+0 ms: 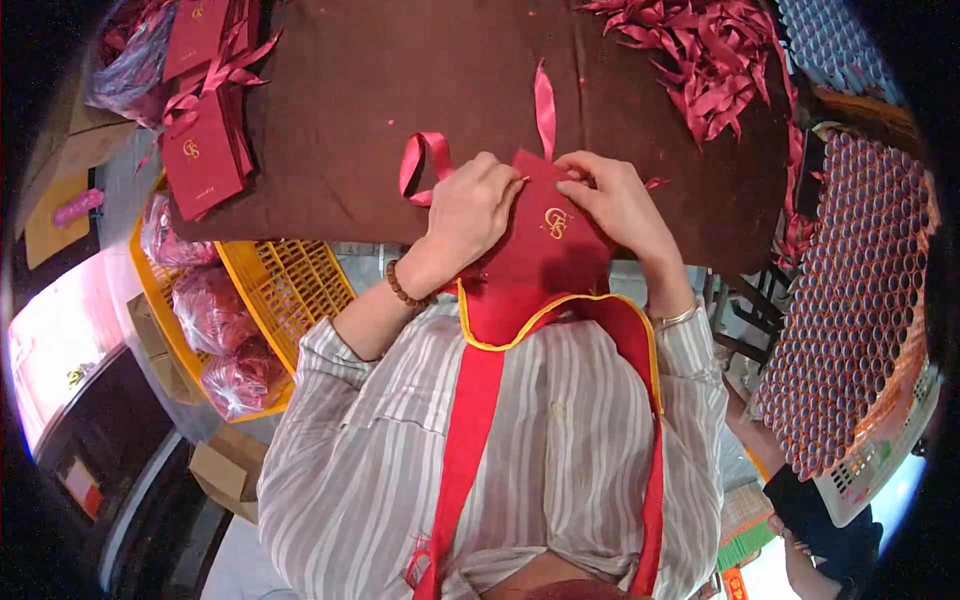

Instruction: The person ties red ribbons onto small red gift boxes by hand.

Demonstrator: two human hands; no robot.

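Observation:
A small dark red paper bag (532, 225) with a gold emblem lies between my hands at the near edge of the cloth. My left hand (472, 205) is closed on the bag's upper left edge, its thumb and fingers pinched together. My right hand (615, 198) grips the upper right corner between thumb and bent fingers. One pinkish red ribbon (545, 110) stands up beyond the top of the bag. Another ribbon (425, 160) loops out beside my left hand. Whether either is threaded through the bag is hidden by my fingers.
A brown cloth (400, 60) covers the table. Loose ribbons (710, 60) are heaped at the far right. Stacked red bags (205, 160) lie at the far left, above a yellow crate (290, 290) beside bagged bundles (215, 310). Trays of small round-topped pieces (860, 280) stand at right; another person's arm (795, 560) shows below.

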